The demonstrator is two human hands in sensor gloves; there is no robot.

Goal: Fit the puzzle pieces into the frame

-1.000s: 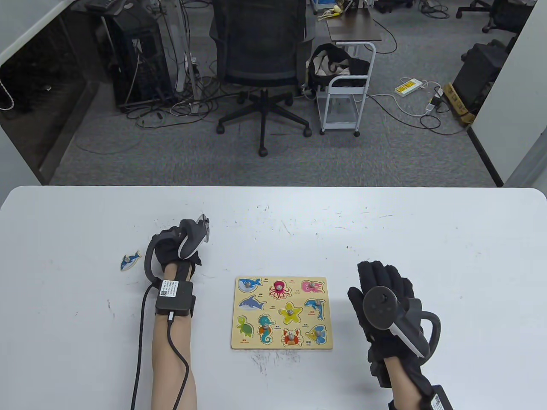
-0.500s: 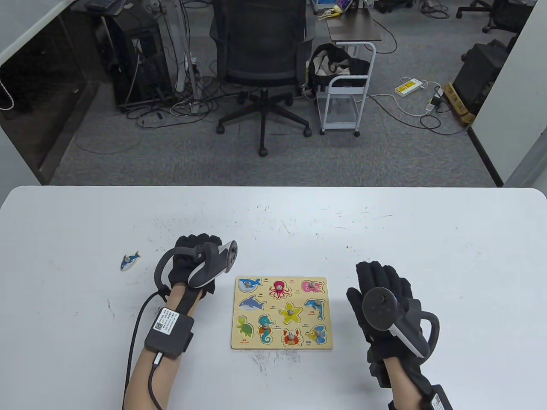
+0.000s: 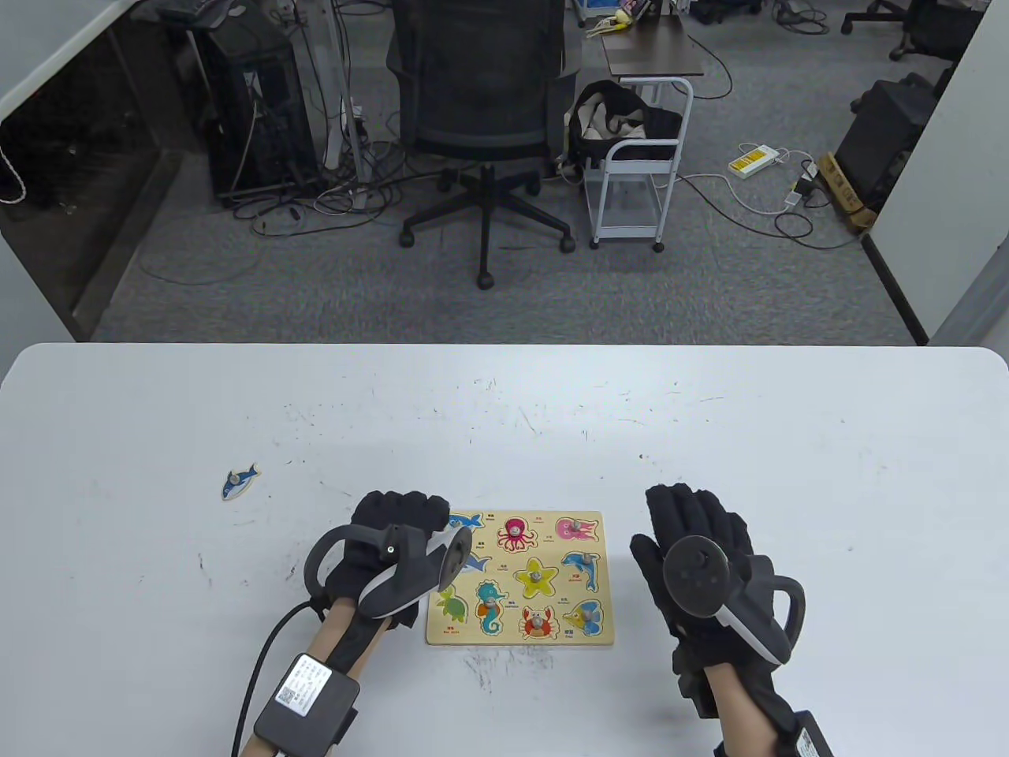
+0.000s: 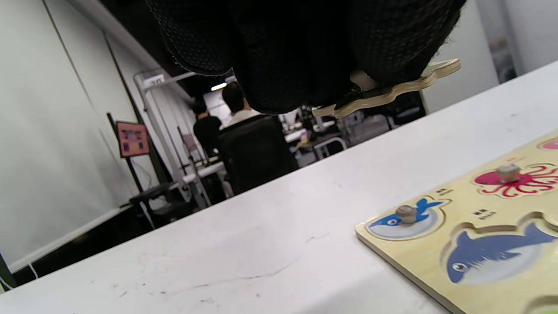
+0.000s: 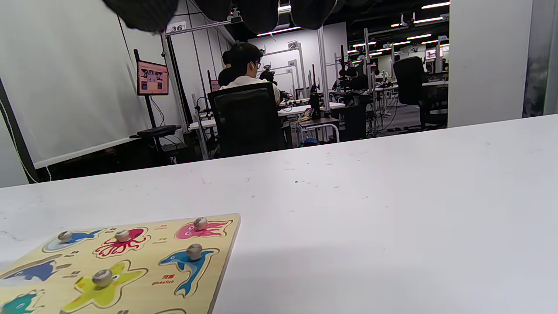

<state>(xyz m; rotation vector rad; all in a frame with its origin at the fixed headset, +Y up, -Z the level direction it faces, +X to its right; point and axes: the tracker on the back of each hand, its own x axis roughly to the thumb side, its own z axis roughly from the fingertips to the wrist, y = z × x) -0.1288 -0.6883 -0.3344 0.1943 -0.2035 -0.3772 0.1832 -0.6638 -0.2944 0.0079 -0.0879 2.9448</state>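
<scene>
The wooden puzzle frame (image 3: 516,637) lies flat at the table's front middle, with several sea-animal pieces seated by their pegs. My left hand (image 3: 398,540) hovers over the frame's left edge. In the left wrist view its fingers (image 4: 301,56) grip a flat, wavy-edged wooden piece (image 4: 392,89) above the table, left of the frame (image 4: 436,233); its picture is hidden. The shark recess (image 4: 492,259) has no peg. A small blue shark piece (image 3: 240,481) lies loose on the table far left. My right hand (image 3: 698,544) rests open and flat, right of the frame (image 5: 226,235).
The white table (image 3: 788,441) is scuffed with small dark marks. Beyond its far edge stand an office chair (image 3: 481,110) and a small white cart (image 3: 642,165) on the carpet. A cable runs from the box on my left forearm (image 3: 307,698).
My left hand has moved right and toward me, from beside the loose shark piece to over the frame's left edge. My right hand has shifted slightly left.
</scene>
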